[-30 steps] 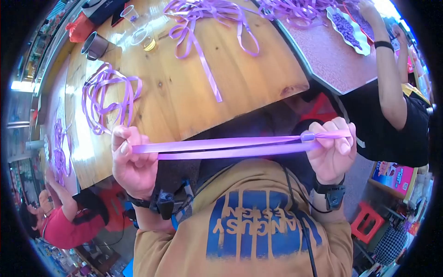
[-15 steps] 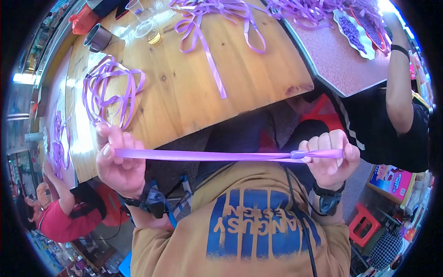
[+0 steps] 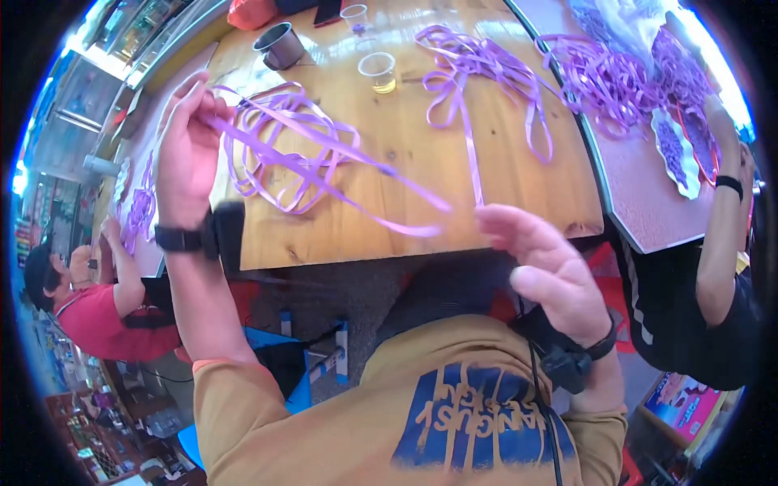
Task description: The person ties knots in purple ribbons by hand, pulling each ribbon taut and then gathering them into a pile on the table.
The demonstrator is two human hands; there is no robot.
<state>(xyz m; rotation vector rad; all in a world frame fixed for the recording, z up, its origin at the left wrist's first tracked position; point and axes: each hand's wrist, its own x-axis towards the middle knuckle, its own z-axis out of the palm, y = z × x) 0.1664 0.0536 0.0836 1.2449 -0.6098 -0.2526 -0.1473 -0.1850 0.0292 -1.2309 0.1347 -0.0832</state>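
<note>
My left hand [image 3: 193, 134] is raised over the left side of the table, its fingers closed on a purple ribbon strap [image 3: 312, 174]. The strap hangs out to the right in two lengths with loose far ends, and a small darker purple piece sits on one. Below it lies a loose coil of purple ribbon [image 3: 292, 194]. My right hand [image 3: 555, 271] is at the front table edge, fingers stretched out and thumb apart, holding nothing. Its fingertips are at the near end of a ribbon strip [image 3: 468, 150] trailing from a ribbon pile [image 3: 486, 61]; I cannot tell whether they touch.
On the wooden table [image 3: 421, 170] stand a metal mug [image 3: 279, 47] and a plastic cup [image 3: 378, 73] with yellowish liquid. To the right, a pink table [image 3: 640, 202] bears more ribbon [image 3: 604, 85] and a white dish [image 3: 673, 154] of purple pieces. People sit on both sides.
My right hand has let go of the strap and moved up to the table edge, opening. My left hand has risen forward over the table, carrying the strap, whose right ends now swing free.
</note>
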